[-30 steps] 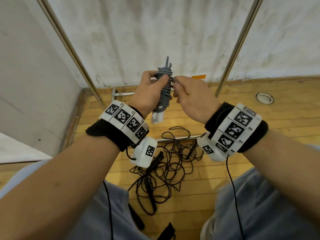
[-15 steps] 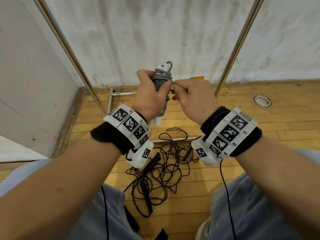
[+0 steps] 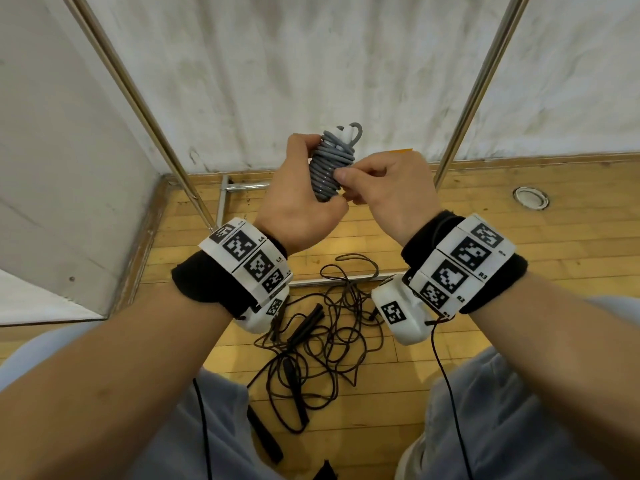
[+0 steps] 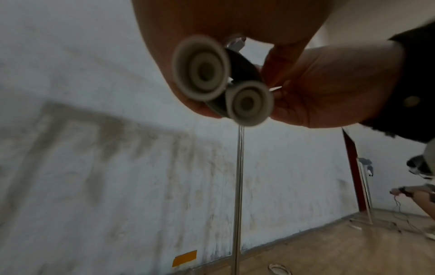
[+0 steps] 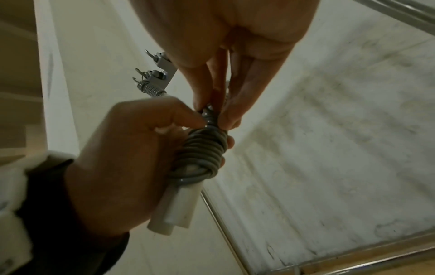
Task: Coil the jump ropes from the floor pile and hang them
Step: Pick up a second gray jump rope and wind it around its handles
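Note:
A grey jump rope [image 3: 329, 164] is wound tightly round its two white handles [image 5: 175, 210], with a small loop standing up at the top. My left hand [image 3: 298, 188] grips the bundle upright at chest height. My right hand [image 3: 374, 183] pinches the grey cord at the bundle's right side; in the right wrist view its fingertips [image 5: 226, 115] close on the coil's top. The handles' round end caps [image 4: 200, 68] face the left wrist camera. A tangle of black jump ropes [image 3: 322, 323] lies on the wooden floor below my wrists.
Two slanted metal poles [image 3: 138, 98] [image 3: 481, 84] of a rack rise on either side, with a base bar [image 3: 242, 185] on the floor by the white wall. A round floor fitting [image 3: 530, 198] sits at right. Another person [image 4: 421, 191] crouches far right.
Both hands have lifted the grey bundle slightly. The straight cord end at its top is now a small bent loop, and my right hand has shifted down to pinch the wraps.

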The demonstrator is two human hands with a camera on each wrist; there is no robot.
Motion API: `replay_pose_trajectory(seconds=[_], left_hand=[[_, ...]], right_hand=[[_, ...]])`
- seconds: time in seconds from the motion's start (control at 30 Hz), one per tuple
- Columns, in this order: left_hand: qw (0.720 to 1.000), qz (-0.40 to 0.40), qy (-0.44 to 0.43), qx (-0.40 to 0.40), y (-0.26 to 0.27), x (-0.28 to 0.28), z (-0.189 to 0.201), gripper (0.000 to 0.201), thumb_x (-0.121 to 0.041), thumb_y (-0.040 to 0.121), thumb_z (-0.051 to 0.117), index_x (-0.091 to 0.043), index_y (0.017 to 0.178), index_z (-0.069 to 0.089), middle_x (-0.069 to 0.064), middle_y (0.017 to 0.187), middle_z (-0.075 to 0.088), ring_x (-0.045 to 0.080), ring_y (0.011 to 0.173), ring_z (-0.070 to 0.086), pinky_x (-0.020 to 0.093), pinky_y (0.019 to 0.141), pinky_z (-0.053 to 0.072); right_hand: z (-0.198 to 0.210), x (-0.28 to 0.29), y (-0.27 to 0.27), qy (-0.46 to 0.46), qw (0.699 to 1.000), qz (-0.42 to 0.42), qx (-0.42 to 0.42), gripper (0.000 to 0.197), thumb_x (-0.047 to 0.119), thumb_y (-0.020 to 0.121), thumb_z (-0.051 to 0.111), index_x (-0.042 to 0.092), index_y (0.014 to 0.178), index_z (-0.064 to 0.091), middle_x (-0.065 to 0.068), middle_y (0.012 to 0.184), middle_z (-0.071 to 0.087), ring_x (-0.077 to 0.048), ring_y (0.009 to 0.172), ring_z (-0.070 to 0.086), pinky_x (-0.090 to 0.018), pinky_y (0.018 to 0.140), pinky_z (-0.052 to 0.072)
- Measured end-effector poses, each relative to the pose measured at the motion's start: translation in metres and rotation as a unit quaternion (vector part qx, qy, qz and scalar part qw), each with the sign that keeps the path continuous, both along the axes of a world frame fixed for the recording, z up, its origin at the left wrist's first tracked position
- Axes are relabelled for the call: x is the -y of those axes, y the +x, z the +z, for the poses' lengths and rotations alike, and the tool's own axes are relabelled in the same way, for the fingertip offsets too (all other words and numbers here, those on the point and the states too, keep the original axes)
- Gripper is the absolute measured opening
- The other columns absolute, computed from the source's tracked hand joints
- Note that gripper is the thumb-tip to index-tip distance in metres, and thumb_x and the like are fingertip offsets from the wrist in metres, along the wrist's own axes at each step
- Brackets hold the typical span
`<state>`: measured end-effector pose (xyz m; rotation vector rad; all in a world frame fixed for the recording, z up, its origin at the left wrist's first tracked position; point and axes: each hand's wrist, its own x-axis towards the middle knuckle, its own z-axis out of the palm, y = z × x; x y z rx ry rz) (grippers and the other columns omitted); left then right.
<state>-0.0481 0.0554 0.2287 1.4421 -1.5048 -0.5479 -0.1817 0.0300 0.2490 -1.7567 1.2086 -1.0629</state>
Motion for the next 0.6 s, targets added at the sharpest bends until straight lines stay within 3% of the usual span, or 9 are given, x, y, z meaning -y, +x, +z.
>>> replay_pose_trajectory(seconds=[0.1, 0.17, 0.27, 0.4, 0.5, 0.6], left_hand=[[1.0, 0.024, -0.011, 0.003, -0.001, 0.001, 0.001, 0.056, -0.028, 0.077, 0.074, -0.02, 0.119, 0.039, -0.02, 0.094, 0.055, -0.009, 0.078, 0.06, 0.006, 0.061, 0.045], [0.999, 0.044, -0.028, 0.002, -0.001, 0.002, 0.002, 0.048, -0.03, 0.081, 0.072, -0.024, 0.116, 0.039, -0.021, 0.093, 0.055, -0.006, 0.076, 0.061, 0.006, 0.059, 0.045], [0.997, 0.059, -0.046, -0.01, 0.002, 0.003, 0.003, 0.042, -0.028, 0.085, 0.068, -0.018, 0.119, 0.044, -0.015, 0.102, 0.056, -0.004, 0.083, 0.06, 0.004, 0.062, 0.043], [0.997, 0.064, -0.038, -0.013, 0.002, 0.005, 0.0, 0.042, -0.023, 0.087, 0.066, -0.01, 0.123, 0.047, 0.004, 0.12, 0.047, 0.015, 0.09, 0.058, 0.01, 0.059, 0.046], [0.998, 0.045, -0.042, -0.025, 0.001, 0.003, 0.0, 0.043, -0.022, 0.087, 0.066, -0.01, 0.123, 0.047, 0.008, 0.12, 0.048, 0.017, 0.089, 0.06, 0.012, 0.056, 0.048], [0.997, 0.048, -0.06, -0.02, 0.001, 0.002, 0.001, 0.039, -0.022, 0.084, 0.068, -0.02, 0.114, 0.044, 0.005, 0.116, 0.05, 0.014, 0.09, 0.059, 0.016, 0.065, 0.048]], right_hand=[[-0.001, 0.002, -0.001, -0.012, 1.0, 0.009, -0.006, 0.022, 0.028, 0.084, 0.066, 0.014, 0.068, 0.072, -0.003, 0.063, 0.068, -0.023, 0.065, 0.066, -0.046, 0.068, 0.056], [-0.003, 0.003, 0.0, -0.028, 0.999, 0.022, -0.017, 0.023, 0.024, 0.09, 0.058, 0.013, 0.073, 0.07, 0.002, 0.066, 0.068, -0.014, 0.065, 0.067, -0.043, 0.07, 0.057], [-0.006, 0.005, 0.002, -0.049, 0.999, -0.002, -0.002, 0.011, 0.014, 0.09, 0.056, 0.02, 0.088, 0.064, 0.007, 0.083, 0.067, -0.009, 0.072, 0.067, -0.031, 0.073, 0.057], [-0.008, 0.008, 0.004, -0.125, 0.992, -0.012, -0.032, 0.013, 0.008, 0.084, 0.061, 0.014, 0.095, 0.065, 0.006, 0.097, 0.056, -0.01, 0.081, 0.062, -0.009, 0.073, 0.048], [-0.007, 0.011, 0.003, -0.172, 0.984, -0.011, -0.052, 0.006, 0.007, 0.082, 0.063, 0.007, 0.087, 0.067, 0.005, 0.091, 0.055, -0.01, 0.079, 0.059, -0.006, 0.072, 0.046], [-0.007, 0.011, 0.0, -0.221, 0.973, -0.01, -0.062, 0.006, 0.006, 0.081, 0.063, 0.004, 0.086, 0.067, 0.002, 0.09, 0.055, -0.009, 0.078, 0.056, -0.012, 0.073, 0.048]])
